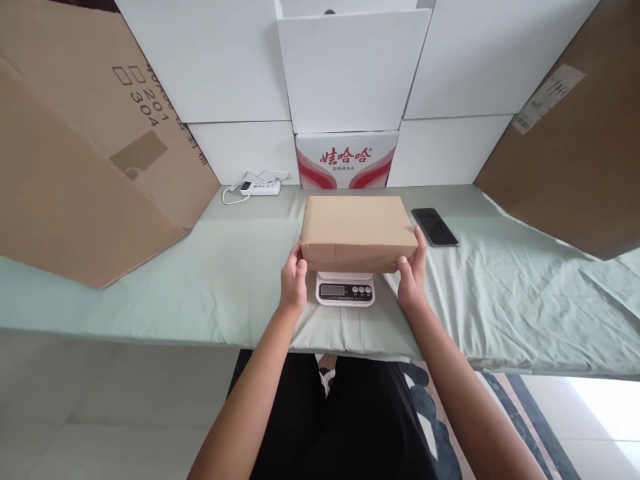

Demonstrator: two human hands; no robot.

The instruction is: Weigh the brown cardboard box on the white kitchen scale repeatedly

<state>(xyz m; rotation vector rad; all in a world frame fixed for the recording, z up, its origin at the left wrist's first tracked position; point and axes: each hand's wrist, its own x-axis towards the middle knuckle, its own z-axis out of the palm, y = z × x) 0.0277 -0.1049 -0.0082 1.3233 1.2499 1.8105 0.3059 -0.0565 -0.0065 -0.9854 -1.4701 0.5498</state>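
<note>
A closed brown cardboard box [358, 222] sits over a small white digital kitchen scale [345, 291], hiding the scale's platform; I cannot tell whether it rests on it. My left hand [294, 279] grips the box at its near left corner, thumb at the front. At the opposite near corner, my right hand [413, 270] holds the box with the thumb on the front face and fingers along the right side. The scale's display and several round buttons face me below the box.
A dark smartphone [435, 227] lies right of the box. At the back left is a white power strip [261, 188] with a cable. A white-and-red carton [348, 160] stands behind. Large cardboard sheets flank the green cloth-covered table [240, 267] at left [65, 147] and right [565, 153].
</note>
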